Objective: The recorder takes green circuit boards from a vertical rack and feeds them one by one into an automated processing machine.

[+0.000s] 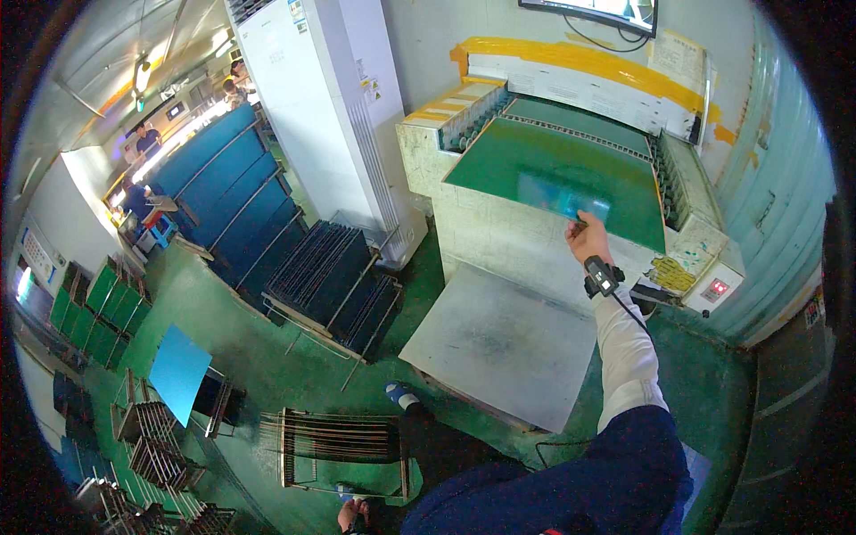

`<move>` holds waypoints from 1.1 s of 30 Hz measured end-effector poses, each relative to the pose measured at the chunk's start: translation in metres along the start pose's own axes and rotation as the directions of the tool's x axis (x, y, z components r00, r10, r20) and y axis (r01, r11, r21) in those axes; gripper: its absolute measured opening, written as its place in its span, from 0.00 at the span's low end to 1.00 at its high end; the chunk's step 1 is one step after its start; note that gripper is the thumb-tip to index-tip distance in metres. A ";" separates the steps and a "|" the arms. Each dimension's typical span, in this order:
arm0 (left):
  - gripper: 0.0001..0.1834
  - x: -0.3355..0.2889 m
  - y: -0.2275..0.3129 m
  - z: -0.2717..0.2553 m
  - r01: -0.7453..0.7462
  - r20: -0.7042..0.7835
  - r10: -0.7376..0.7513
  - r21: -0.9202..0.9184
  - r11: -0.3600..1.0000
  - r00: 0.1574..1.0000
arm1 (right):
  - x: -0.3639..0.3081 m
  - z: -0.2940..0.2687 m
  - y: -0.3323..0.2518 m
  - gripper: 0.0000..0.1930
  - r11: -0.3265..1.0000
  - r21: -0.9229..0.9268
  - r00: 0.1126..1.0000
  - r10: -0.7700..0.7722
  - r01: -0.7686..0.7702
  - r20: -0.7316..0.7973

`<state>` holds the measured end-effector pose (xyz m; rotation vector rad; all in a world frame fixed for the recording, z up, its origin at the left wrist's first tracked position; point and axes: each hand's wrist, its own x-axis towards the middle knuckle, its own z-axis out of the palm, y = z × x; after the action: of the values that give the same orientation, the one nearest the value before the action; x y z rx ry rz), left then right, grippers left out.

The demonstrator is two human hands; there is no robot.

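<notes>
Clearly, our right hand (588, 236) is at the front edge of the green board (553, 169), with its fingers curled together in a narrow shape; we cannot tell if they pinch this edge or only rest against it. The board lies flat on the pale machine (522, 236), between its two rows of rollers, and its near edge reaches over the front of the machine. On our right wrist we wear a black device (602, 277). Just beside the board's right corner we see a yellow bundle (673, 273). Below the machine stands a low grey platform (508, 330). Our left hand (352, 514) is well apart, at the lower edge of the view, near the slotted rack (343, 489); we cannot tell whether it holds something.
</notes>
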<state>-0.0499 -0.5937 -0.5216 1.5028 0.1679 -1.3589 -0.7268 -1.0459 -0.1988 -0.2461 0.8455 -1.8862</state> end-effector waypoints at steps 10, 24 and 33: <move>0.20 -0.005 0.000 0.007 0.039 -0.054 -0.046 -0.124 0.991 0.997 | 0.009 0.002 0.000 0.08 1.000 0.006 1.000 0.006 -0.006 0.029; 0.18 -0.023 0.009 0.017 -0.029 -0.155 0.003 -0.168 0.985 0.988 | 0.024 0.006 0.002 0.09 0.999 0.041 0.999 -0.002 0.000 0.042; 0.16 -0.026 0.016 0.023 -0.026 -0.168 0.000 -0.151 0.988 0.986 | 0.050 -0.003 -0.003 0.11 0.999 0.030 1.000 -0.013 0.012 0.015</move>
<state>-0.0624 -0.6050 -0.4870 1.4851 0.3605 -1.1814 -0.7540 -1.0866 -0.2091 -0.2476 0.8064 -1.9047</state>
